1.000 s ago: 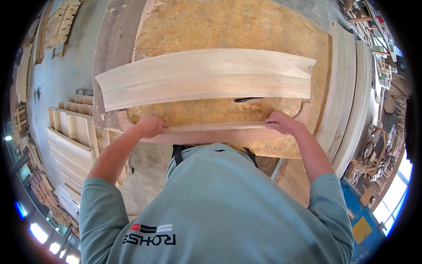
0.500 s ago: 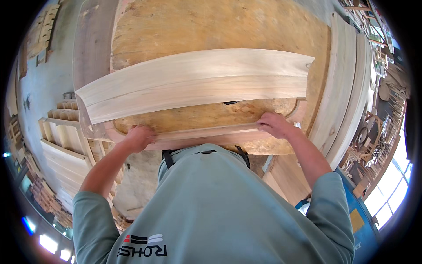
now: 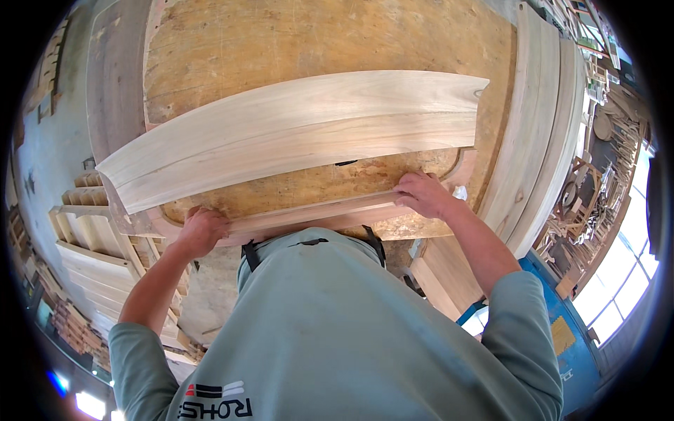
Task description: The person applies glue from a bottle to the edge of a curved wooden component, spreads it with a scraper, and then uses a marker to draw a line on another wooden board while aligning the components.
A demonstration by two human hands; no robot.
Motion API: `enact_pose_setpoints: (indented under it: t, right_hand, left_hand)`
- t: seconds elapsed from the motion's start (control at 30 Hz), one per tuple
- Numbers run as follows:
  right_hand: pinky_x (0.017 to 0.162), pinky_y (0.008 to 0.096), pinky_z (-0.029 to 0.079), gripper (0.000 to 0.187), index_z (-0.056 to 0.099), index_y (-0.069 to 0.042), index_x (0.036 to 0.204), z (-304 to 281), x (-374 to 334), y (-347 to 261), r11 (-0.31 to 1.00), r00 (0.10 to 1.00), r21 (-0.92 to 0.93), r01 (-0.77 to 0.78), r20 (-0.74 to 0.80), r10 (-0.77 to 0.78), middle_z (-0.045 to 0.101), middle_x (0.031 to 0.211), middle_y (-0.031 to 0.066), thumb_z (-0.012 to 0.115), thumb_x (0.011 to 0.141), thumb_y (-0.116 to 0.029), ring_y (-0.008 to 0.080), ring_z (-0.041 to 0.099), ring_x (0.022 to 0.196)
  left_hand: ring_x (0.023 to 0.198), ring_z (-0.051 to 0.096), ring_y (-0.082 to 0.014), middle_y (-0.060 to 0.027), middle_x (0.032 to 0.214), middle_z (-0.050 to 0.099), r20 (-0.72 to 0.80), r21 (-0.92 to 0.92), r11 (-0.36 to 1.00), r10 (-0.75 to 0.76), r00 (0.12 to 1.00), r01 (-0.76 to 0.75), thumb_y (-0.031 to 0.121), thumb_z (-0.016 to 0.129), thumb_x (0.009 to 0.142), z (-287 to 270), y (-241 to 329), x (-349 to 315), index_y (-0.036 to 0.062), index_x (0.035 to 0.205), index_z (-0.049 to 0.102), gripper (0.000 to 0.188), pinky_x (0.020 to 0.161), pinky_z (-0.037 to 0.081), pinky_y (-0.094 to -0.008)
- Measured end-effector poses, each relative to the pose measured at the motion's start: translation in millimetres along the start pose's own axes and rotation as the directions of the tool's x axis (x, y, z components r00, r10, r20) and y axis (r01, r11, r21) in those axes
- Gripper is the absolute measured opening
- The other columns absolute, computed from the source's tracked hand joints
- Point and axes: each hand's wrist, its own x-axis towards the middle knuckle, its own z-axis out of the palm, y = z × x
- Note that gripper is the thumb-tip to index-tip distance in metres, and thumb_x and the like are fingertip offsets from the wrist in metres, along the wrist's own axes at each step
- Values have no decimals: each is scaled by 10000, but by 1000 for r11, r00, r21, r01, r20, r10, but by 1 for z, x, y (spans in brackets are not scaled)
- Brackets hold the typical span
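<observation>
A pale wooden rail (image 3: pixel 316 212) runs across the front of the workbench, close against my body. Its ends meet curved wooden corners, and the upper parts of these pass under a wide board. My left hand (image 3: pixel 206 230) is closed over the rail near its left end, fingers curled on the far edge. Toward the right end, my right hand (image 3: pixel 425 194) grips the same rail, its fingers bent over the top. Beyond both hands lies the wide, pale, gently arched wooden board (image 3: pixel 302 137), which neither hand touches.
The worn plywood bench top (image 3: pixel 330 42) carries these pieces. A small black object (image 3: pixel 346 163) shows by the board's near edge. Long planks (image 3: pixel 523 119) stand along the right side, with a blue cabinet (image 3: pixel 562 330) below. Slatted wooden parts (image 3: pixel 91 242) are stacked at left.
The whole view has shifted slightly, bench and boards sitting a little farther left. Both hands stay on the rail, in nearly the same places along it.
</observation>
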Motion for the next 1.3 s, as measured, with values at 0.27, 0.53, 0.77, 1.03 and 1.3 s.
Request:
enact_pose_setpoints:
  t: [0.27, 0.53, 0.77, 1.03, 1.3]
  right_hand:
    - [1044, 486, 354, 364, 700, -182, 1186, 5, 1, 1, 999, 1000, -40, 2, 1, -2, 604, 1238, 27, 625, 919, -417, 253, 495, 1251]
    - [1036, 510, 365, 343, 703, -185, 1181, 13, -2, 7, 999, 998, -41, 29, -60, -32, 605, 1243, 29, 603, 937, -403, 260, 491, 1259]
    - [1043, 447, 393, 370, 663, -113, 1237, 16, -1, 10, 997, 995, -11, 74, -62, -75, 613, 1241, 68, 616, 962, -357, 268, 514, 1244]
    - [986, 496, 453, 483, 685, -121, 1209, 34, 10, -17, 990, 950, -112, 87, -290, -116, 639, 1252, 129, 657, 894, -486, 320, 569, 1194]
    - [1002, 653, 366, 446, 748, -205, 1081, 52, 57, -110, 990, 999, -138, 4, -41, -9, 643, 1196, 95, 603, 886, -579, 335, 544, 1202]
  left_hand:
    - [1141, 566, -299, -55, 1089, 673, 27, 76, 995, -62, 998, 60, 265, 660, 852, 2, 3, -2, 180, 1063, 716, 235, 1074, 297, -578]
    - [1194, 545, -304, -57, 1164, 680, 16, 74, 996, -53, 998, 51, 289, 647, 885, 7, -4, -4, 149, 1115, 723, 279, 1069, 286, -575]
    - [1213, 548, -299, -76, 1178, 675, -39, 108, 994, 17, 999, -13, 382, 622, 929, 19, -21, -1, 175, 1166, 716, 328, 1053, 334, -529]
    - [1117, 604, -379, -165, 1159, 677, 49, 242, 970, 18, 999, -29, 407, 571, 956, 25, -9, 32, 129, 1165, 705, 373, 942, 472, -499]
    - [1004, 643, -384, -176, 1099, 701, -54, 39, 980, 195, 979, -193, 313, 581, 941, 36, 79, 97, 97, 1145, 712, 325, 889, 516, -444]
